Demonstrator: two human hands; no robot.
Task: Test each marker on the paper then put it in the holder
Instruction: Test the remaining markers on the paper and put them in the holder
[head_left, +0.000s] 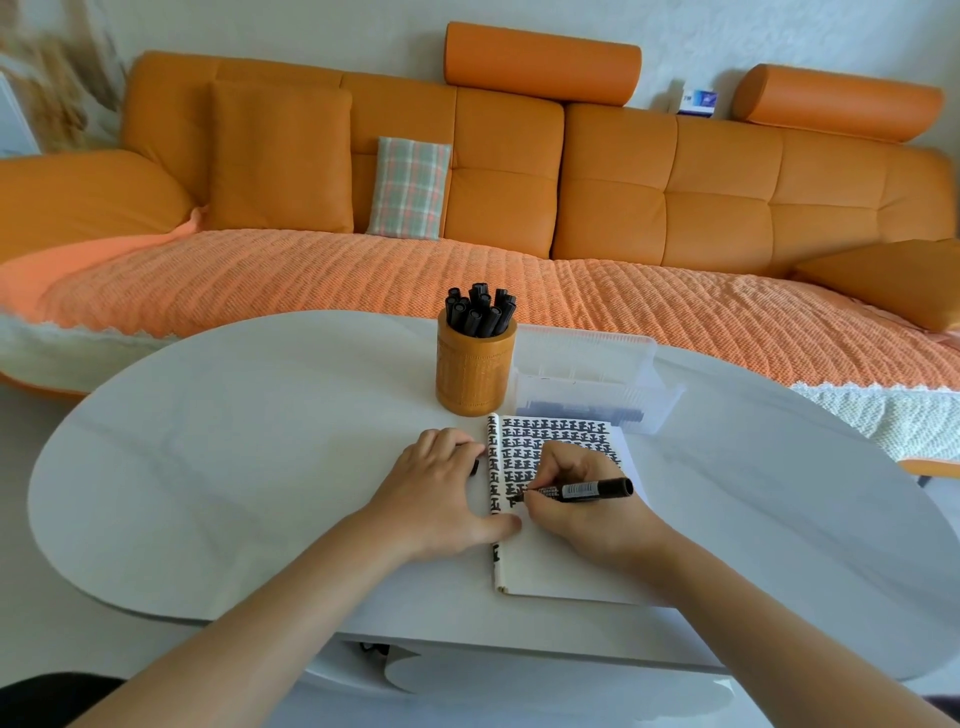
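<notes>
Right hand (582, 501) pinches marker (589, 489), tip on paper (561, 566) by near edge of table (234, 467). Left hand (441, 493) presses paper's left margin; black piece (475, 466) under its fingers, grip I cannot tell. Holder (475, 371) toward far edge: black markers (480, 309). Clear box (597, 364): dark markers (582, 408). Orange sofa (613, 197) behind.

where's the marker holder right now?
Head view, far middle of the table: the orange holder stands upright, holding black markers, just left of the clear plastic box and beyond the paper.

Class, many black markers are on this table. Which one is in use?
The marker gripped by the right hand, tip on the paper. The rest stand in the orange holder or lie in the clear box.
</notes>
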